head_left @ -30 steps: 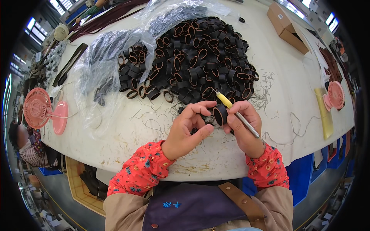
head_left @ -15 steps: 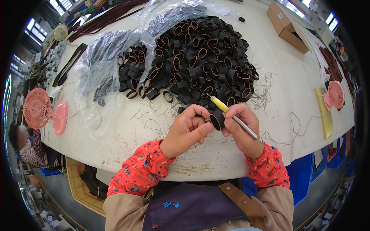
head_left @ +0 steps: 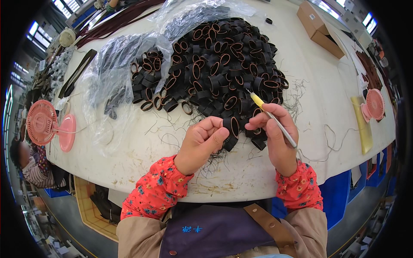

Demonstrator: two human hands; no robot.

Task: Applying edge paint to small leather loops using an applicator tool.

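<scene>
Between the thumb and fingers of my left hand (head_left: 201,139) is a black leather loop (head_left: 231,125) with a tan edge, its opening turned toward my right hand. My right hand (head_left: 280,136) is closed round a pen-shaped tool (head_left: 279,127) with a yellow front sleeve, a thin pointed tip and a metal shaft. That tip points up and away, over the near side of a big heap of similar loops (head_left: 219,81); it is apart from the held loop. A few loops lie on the table just beyond and between my hands.
Crumpled clear plastic (head_left: 116,64) covers the heap's left side. Pink fans stand left (head_left: 42,122) and right (head_left: 375,105). A cardboard box (head_left: 320,30) lies at the far right, a yellow strip (head_left: 361,124) nearer. Loose threads and a thin cord (head_left: 331,150) lie on the white table (head_left: 142,167).
The tool's tip has moved away from the held loop, to the right and farther off. My hands have come apart a little. More loops now lie between them, at the heap's near edge.
</scene>
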